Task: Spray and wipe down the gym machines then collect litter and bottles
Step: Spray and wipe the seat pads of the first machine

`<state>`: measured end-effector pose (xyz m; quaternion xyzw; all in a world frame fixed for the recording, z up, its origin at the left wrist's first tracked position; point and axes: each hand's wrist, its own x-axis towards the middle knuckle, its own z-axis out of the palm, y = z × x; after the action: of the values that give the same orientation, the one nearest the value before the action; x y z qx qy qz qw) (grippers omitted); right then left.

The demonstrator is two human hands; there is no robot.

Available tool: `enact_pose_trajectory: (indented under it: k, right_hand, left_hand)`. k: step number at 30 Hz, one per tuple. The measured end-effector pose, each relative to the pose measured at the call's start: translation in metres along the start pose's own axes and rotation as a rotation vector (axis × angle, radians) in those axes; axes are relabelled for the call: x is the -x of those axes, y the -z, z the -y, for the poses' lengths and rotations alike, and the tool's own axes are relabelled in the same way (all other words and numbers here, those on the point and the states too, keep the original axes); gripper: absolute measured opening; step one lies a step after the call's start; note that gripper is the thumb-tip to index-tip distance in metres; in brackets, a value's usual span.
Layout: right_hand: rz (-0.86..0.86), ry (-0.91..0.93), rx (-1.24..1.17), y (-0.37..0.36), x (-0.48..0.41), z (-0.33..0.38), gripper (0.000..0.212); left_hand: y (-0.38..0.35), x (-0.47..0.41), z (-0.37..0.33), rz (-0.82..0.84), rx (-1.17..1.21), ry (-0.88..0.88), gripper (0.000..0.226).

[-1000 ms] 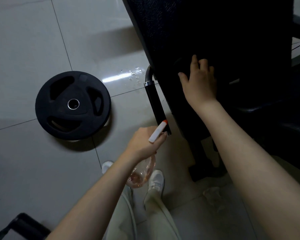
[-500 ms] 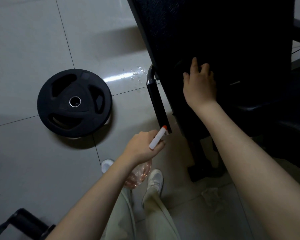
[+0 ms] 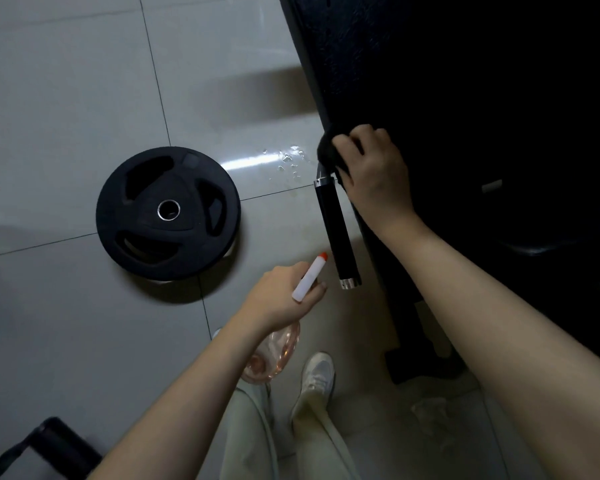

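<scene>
The right hand (image 3: 374, 174) held a dark cloth (image 3: 328, 152) in its grip against the top of the machine handle (image 3: 336, 233). At six o'clock from it, the left hand (image 3: 278, 299) wrapped its grip round the spray bottle (image 3: 274, 355), nozzle toward one o'clock. A weight plate (image 3: 167, 213) lay at nine o'clock.

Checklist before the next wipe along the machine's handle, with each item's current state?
1. Right hand grips the dark cloth: ok.
2. Cloth is at the handle's upper end: ok.
3. Left hand holds the spray bottle: ok.
4. Handle already wet with spray: cannot tell.
5. Floor dry beside the machine: not ok, droplets on the tiles.
6. Weight plate lies apart from the handle: ok.
</scene>
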<state>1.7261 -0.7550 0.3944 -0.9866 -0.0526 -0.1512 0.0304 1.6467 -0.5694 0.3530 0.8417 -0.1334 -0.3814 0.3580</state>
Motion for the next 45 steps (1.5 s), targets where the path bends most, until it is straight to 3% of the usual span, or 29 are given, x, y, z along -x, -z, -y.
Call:
enact_pose_trajectory:
  k: [6,13,21,23,31,39,45]
  right_hand:
    - [-0.026,0.241,0.239,-0.02,-0.027,0.005,0.01]
    - [0.185,0.522,0.539,-0.041,0.008,-0.007,0.041]
    - [0.126,0.535,0.598,-0.037,0.04,-0.004,0.041]
    - [0.166,0.523,0.629,-0.037,0.056,-0.003,0.032]
    - [0.217,0.469,0.652,-0.021,0.091,-0.001,0.041]
    - [0.295,0.445,0.566,-0.021,0.125,-0.006,0.036]
    - [0.233,0.447,0.473,-0.022,0.147,-0.009,0.033]
  left_hand:
    - [0.01,-0.003,0.003,-0.013,-0.081,-0.02,0.035]
    - [0.021,-0.006,-0.001,-0.021,-0.057,-0.018,0.029]
    - [0.034,-0.004,-0.005,-0.021,-0.075,-0.004,0.044]
    - [0.033,-0.004,-0.005,-0.02,-0.074,-0.006,0.043]
    - [0.029,-0.001,-0.009,-0.022,-0.055,-0.037,0.037]
    - [0.03,0.005,-0.012,-0.001,-0.06,-0.044,0.047]
    - [0.028,0.005,-0.015,0.002,-0.065,-0.044,0.043]
